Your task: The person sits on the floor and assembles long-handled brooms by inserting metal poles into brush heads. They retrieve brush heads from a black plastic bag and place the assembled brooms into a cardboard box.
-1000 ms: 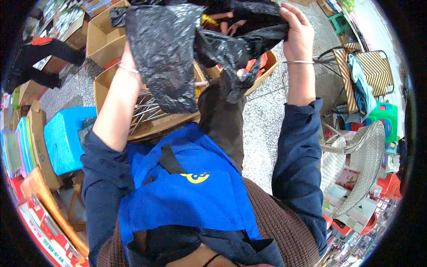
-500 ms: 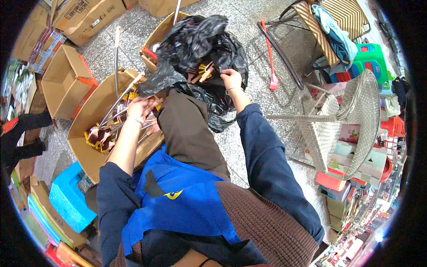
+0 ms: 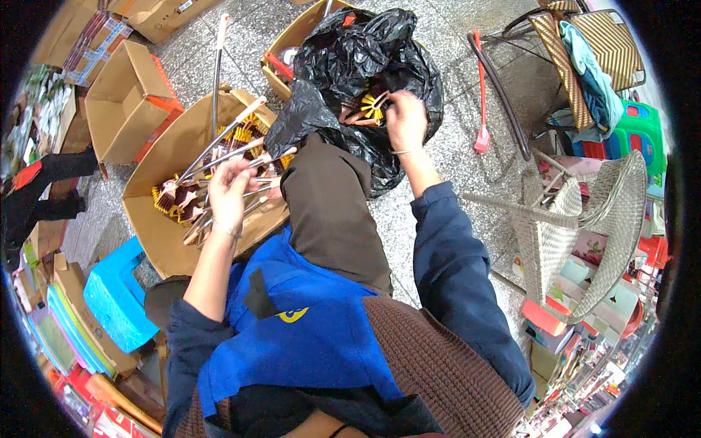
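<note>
My left hand (image 3: 230,191) grips the metal handles of a bunch of long brushes (image 3: 219,157) that lie in an open cardboard box (image 3: 164,241) on the floor. Their brown and yellow bristle heads (image 3: 171,201) rest at the box's left end. My right hand (image 3: 405,120) reaches into a crumpled black plastic bag (image 3: 365,66) and pinches a brush head with yellow bristles (image 3: 374,107). The bag sits in a second cardboard box (image 3: 288,44) farther away.
An empty open carton with orange flaps (image 3: 128,102) lies left. A blue plastic stool (image 3: 117,296) stands beside my left side. Wicker chairs (image 3: 584,212) and stacked goods fill the right. A red-headed long tool (image 3: 480,91) lies on the speckled floor. Another person's dark legs (image 3: 40,182) are at far left.
The black bag, held up spread between both hands a second ago, now rests in the box. My left hand dropped to the brush handles; my right hand went into the bag.
</note>
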